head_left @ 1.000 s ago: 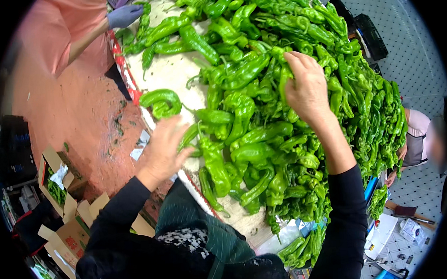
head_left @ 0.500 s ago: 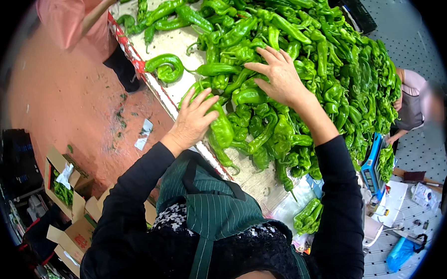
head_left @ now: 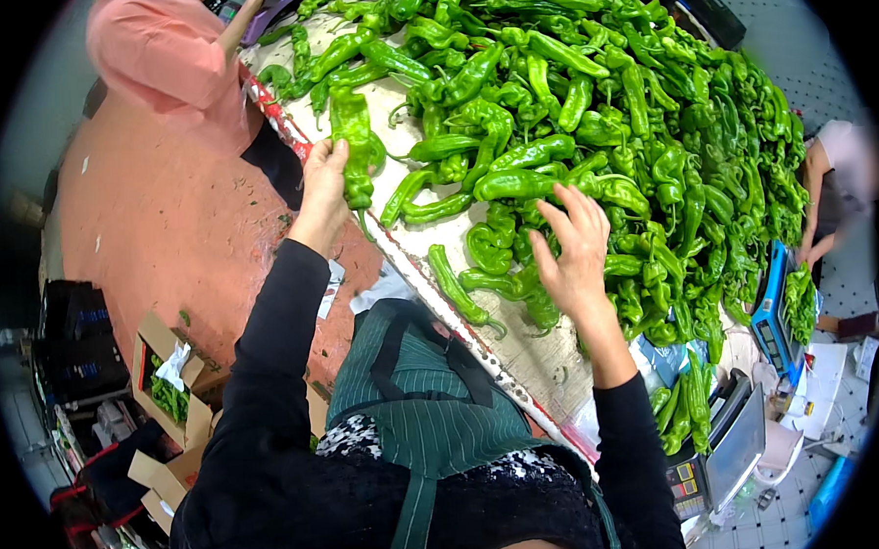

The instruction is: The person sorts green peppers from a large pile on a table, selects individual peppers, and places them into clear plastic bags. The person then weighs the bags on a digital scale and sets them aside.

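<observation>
My left hand (head_left: pixel 324 186) is closed round a large green pepper (head_left: pixel 352 131), held upright above the table's red-and-white edge. Behind it, a curled pepper is mostly hidden. My right hand (head_left: pixel 578 254), its fingers spread and bent, hovers at or just touches the near side of the pepper heap (head_left: pixel 649 138); nothing shows in its grip. Just beyond its fingertips lies a long pepper (head_left: pixel 516 184). A few loose peppers, one of them slim (head_left: pixel 453 282), rest between my hands on the pale tabletop (head_left: pixel 551 368).
At the far left stands a person in a pink top (head_left: pixel 165 61); another person (head_left: pixel 833 184) works at the right. Two scales, one blue (head_left: pixel 773 309) and one dark (head_left: pixel 727 453), stand on the right. Cardboard boxes (head_left: pixel 173 463) sit on the reddish floor (head_left: pixel 172 217) at left.
My left hand has lifted a pepper from the table and moved to the far left. The right hand has come nearer to me. The view has shifted, showing more of the dark scale.
</observation>
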`<state>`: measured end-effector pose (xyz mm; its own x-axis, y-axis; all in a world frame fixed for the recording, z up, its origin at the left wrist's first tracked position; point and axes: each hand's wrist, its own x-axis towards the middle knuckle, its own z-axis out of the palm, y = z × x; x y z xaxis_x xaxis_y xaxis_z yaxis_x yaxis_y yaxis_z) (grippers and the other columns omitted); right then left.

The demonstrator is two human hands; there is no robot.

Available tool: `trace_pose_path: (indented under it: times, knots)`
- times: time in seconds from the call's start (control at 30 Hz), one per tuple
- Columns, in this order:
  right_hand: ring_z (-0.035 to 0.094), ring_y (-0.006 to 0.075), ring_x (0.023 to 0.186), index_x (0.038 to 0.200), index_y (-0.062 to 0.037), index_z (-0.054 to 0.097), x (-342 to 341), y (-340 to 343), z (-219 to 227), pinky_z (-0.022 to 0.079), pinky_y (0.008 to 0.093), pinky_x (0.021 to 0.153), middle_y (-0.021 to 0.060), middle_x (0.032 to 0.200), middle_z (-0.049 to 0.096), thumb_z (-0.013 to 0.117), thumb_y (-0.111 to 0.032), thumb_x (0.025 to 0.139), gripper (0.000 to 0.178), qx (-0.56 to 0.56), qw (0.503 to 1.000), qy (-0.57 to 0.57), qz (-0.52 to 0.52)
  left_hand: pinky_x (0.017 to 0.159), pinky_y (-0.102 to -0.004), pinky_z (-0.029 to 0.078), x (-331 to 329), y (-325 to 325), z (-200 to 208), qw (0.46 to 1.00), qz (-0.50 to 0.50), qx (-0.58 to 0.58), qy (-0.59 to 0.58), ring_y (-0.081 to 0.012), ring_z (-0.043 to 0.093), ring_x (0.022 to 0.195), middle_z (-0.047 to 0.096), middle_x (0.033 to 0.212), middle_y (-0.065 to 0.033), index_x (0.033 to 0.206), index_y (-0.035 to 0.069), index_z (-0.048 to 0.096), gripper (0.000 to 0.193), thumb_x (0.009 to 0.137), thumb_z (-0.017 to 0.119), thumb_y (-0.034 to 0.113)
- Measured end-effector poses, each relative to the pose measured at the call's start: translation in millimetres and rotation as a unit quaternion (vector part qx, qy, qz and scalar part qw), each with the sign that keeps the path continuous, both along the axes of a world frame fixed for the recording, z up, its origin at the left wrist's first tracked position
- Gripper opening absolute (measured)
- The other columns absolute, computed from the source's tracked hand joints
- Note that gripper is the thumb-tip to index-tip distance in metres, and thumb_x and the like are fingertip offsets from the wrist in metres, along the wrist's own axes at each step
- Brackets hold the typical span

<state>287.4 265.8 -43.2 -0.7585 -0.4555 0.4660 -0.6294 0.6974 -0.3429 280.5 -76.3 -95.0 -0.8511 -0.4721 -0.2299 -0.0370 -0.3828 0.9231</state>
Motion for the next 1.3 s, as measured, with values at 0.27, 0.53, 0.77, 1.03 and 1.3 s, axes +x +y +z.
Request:
trace_pose_path:
  times: [0.27, 0.53, 0.77, 1.03, 1.3]
  knots:
    - [0.068, 0.0239, 0.076, 0.118, 0.0063, 0.052, 28, -36, 17, 0.058, 0.0329, 0.064, 0.0204, 0.096, 0.066, 0.066, -0.043, 0.091, 0.058, -0.499, 0.649, -0.544, -0.183, 0.074, -0.0319, 0.058, -19, -1, -1, 0.983, -0.161, 0.089, 0.000, -0.0188, 0.066, 0.085, 0.063, 0.105, -0.0136, 0.122, 0.003, 0.049, 0.030, 0.101, 0.050, 0.025]
    - [0.067, 0.0293, 0.084, 0.112, 0.0114, 0.049, -32, -107, -27, 0.059, 0.0414, 0.075, 0.0239, 0.098, 0.063, 0.068, -0.025, 0.091, 0.046, -0.709, 0.462, -0.501, -0.182, 0.071, -0.0289, 0.057, -45, -7, -3, 0.952, -0.284, 0.108, -0.016, -0.0165, 0.064, 0.085, 0.062, 0.100, -0.0108, 0.120, 0.004, 0.051, 0.034, 0.090, 0.066, 0.009]
    - [0.066, 0.0187, 0.079, 0.122, -0.0049, 0.050, -2, -84, -6, 0.054, 0.0337, 0.069, 0.0114, 0.099, 0.067, 0.064, -0.010, 0.089, 0.036, -0.696, 0.521, -0.495, -0.001, 0.079, -0.0318, 0.059, -62, -3, 18, 0.908, -0.380, 0.175, -0.009, -0.0201, 0.066, 0.092, 0.063, 0.109, -0.0144, 0.128, 0.002, 0.048, 0.041, 0.090, 0.064, 0.007]
    - [0.060, 0.0296, 0.108, 0.140, -0.0024, 0.033, -1, -143, -17, 0.047, 0.0375, 0.095, 0.0184, 0.119, 0.059, 0.067, -0.014, 0.085, 0.065, -0.485, 0.798, -0.317, -0.167, 0.099, -0.0431, 0.049, -48, 46, 27, 0.890, -0.400, 0.203, 0.079, -0.0243, 0.054, 0.118, 0.052, 0.133, -0.0132, 0.142, 0.009, 0.035, 0.050, 0.097, 0.056, 0.019]
    - [0.050, 0.0432, 0.118, 0.144, 0.0016, 0.028, 10, -180, 17, 0.038, 0.0474, 0.104, 0.0282, 0.129, 0.049, 0.069, -0.028, 0.086, 0.077, -0.150, 0.923, -0.330, -0.126, 0.108, -0.0399, 0.039, -38, 22, 9, 0.863, -0.484, 0.119, 0.081, -0.0256, 0.049, 0.126, 0.050, 0.136, -0.0131, 0.144, 0.005, 0.033, 0.082, 0.084, 0.074, 0.042]
